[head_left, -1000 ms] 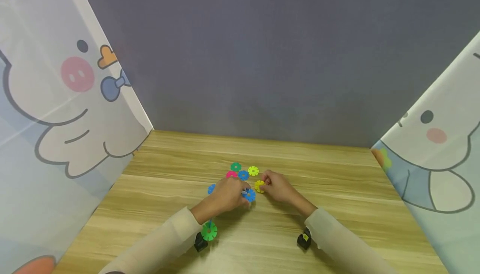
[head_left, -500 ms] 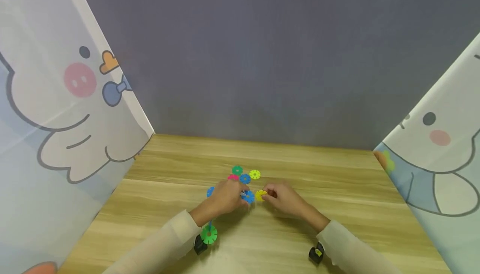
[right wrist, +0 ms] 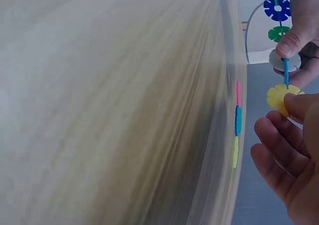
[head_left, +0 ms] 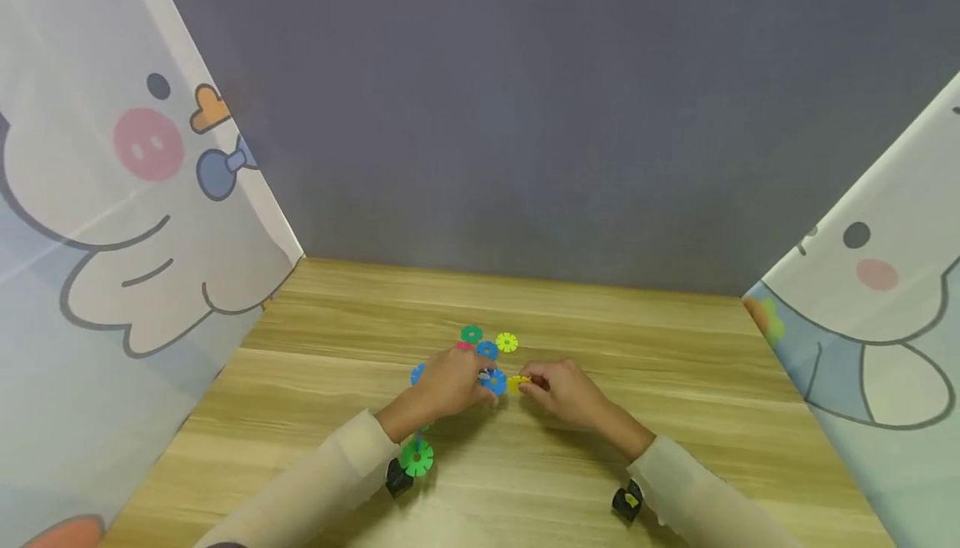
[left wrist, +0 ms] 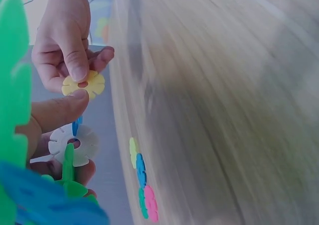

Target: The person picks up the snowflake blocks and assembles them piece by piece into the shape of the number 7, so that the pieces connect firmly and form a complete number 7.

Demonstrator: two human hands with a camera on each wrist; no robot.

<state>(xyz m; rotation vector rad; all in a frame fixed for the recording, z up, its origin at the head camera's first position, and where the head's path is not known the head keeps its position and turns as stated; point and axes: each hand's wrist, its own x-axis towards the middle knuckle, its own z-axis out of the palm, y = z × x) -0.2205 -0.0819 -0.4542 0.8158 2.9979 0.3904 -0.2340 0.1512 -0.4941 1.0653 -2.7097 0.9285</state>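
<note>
My left hand (head_left: pixel 450 381) grips a chain of slotted plastic snowflake discs, pinching it near a white disc (left wrist: pixel 88 139) and a blue disc (head_left: pixel 494 382). The chain trails back under the left wrist, where a green disc (head_left: pixel 417 458) hangs. My right hand (head_left: pixel 566 394) pinches a yellow snowflake disc (right wrist: pixel 275 97) between thumb and fingers. In the right wrist view the yellow disc meets the edge of the blue disc (right wrist: pixel 286 73), which is seen edge-on. The left thumb reaches to the yellow disc's rim in the left wrist view.
Beyond the left hand, several loose discs lie on the wooden table (head_left: pixel 675 348): dark green (head_left: pixel 472 334), blue (head_left: pixel 487 350), yellow-green (head_left: pixel 507 342) and a partly covered pink one (head_left: pixel 464 346). A grey panel (head_left: pixel 525 114) stands behind the table, with printed cloth at both sides.
My right hand has brought the yellow disc up to the blue disc at the chain's end and tilted it from face-on to nearly edge-on. The left hand keeps its grip almost in place.
</note>
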